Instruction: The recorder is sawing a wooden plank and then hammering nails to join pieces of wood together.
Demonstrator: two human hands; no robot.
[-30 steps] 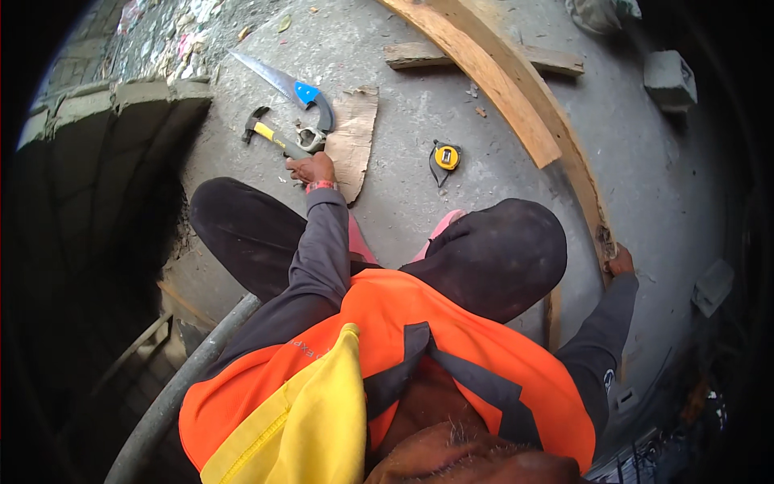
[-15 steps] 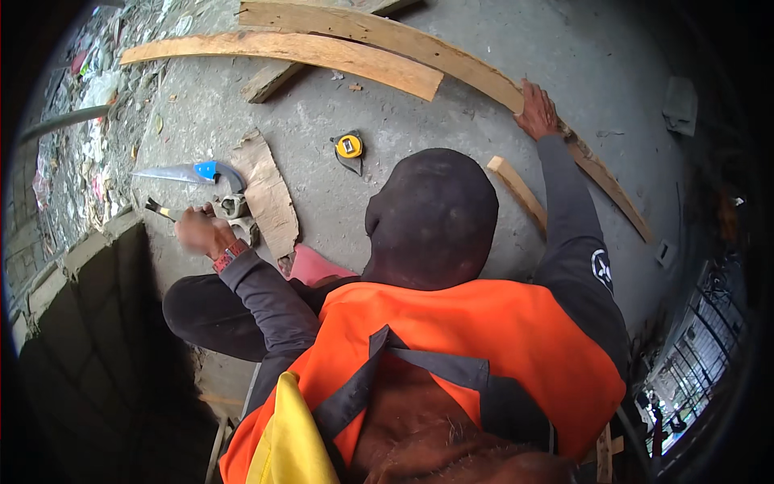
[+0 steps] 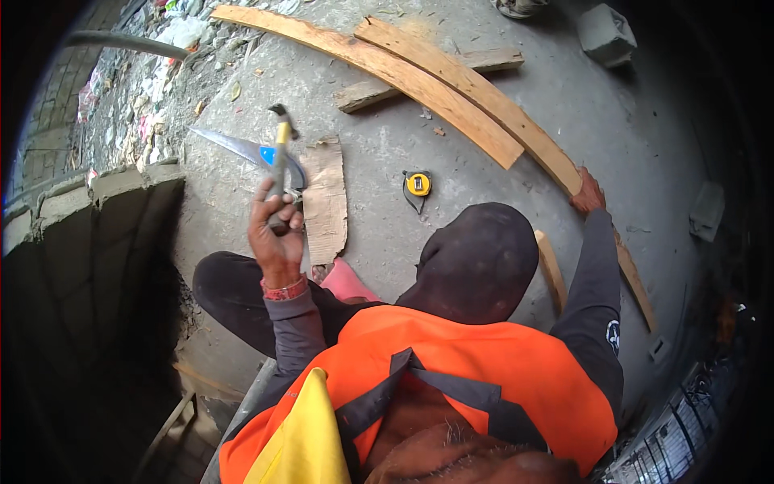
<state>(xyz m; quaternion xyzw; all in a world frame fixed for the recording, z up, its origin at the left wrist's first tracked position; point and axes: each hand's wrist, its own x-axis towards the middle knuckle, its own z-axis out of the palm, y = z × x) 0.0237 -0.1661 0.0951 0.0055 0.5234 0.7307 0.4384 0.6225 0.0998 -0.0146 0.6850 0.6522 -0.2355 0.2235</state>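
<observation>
Raised over the floor, my left hand [image 3: 272,242] is closed round the dark grip of a claw hammer [image 3: 282,137]. Its black head points away from me, with a yellow band just below it. Out to the right, my right hand [image 3: 589,194] grips a long wooden plank [image 3: 476,89] near its middle. A second plank [image 3: 379,71] lies alongside, to its left. Beyond the hammer, partly covered by it, rests a handsaw [image 3: 238,145] with a blue patch. Close by are a strip of cardboard [image 3: 326,194] and a yellow and black tape measure [image 3: 418,184].
A timber offcut [image 3: 371,94] lies crosswise under the planks. A shorter wood piece [image 3: 551,266] is beside my right arm. Concrete blocks [image 3: 606,36] stand at the far right. A block wall [image 3: 121,184] drops into a dark hollow on the left; litter lies beyond.
My left hand has lifted the hammer and turned it upright, its head now away from me. The view has shifted, and my right hand still grips the plank.
</observation>
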